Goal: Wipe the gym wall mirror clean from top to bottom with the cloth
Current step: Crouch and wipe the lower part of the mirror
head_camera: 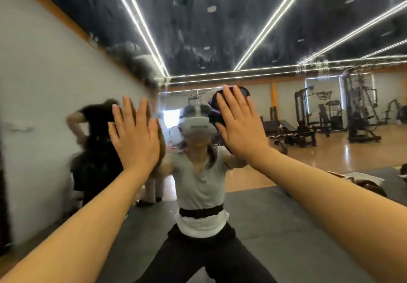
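Under the flat right hand sits the cloth, dark with a purple edge, pressed against the mirror. The fingers are straight and held close together, palm to the glass, so the cloth is pinned rather than pinched; only its left side and a bit of its top show past the fingers. Whether the thumb hooks round the cloth cannot be told from here.

Left of that grip, at about the same height, the left hand lies on the glass too, fingers straight and slightly spread, nothing under it. Its reflection meets it palm to palm.

Between the two hands the mirror shows the person's reflection: grey top, black belt, dark trousers, legs planted wide, a white headset on the head. The cloth sits just beside the reflected headset, to its right.

Above the grip the glass is streaked and smeared, cloudy patches running over the reflected black ceiling and its bright strip lights. A thicker smudge band crosses the upper left near the orange trim.

Right of the grip the reflection holds gym machines and benches on a shiny wood floor. Below it lies a grey mat. Far left of the grip, a second person in dark clothes appears, blurred, beside a pale wall.
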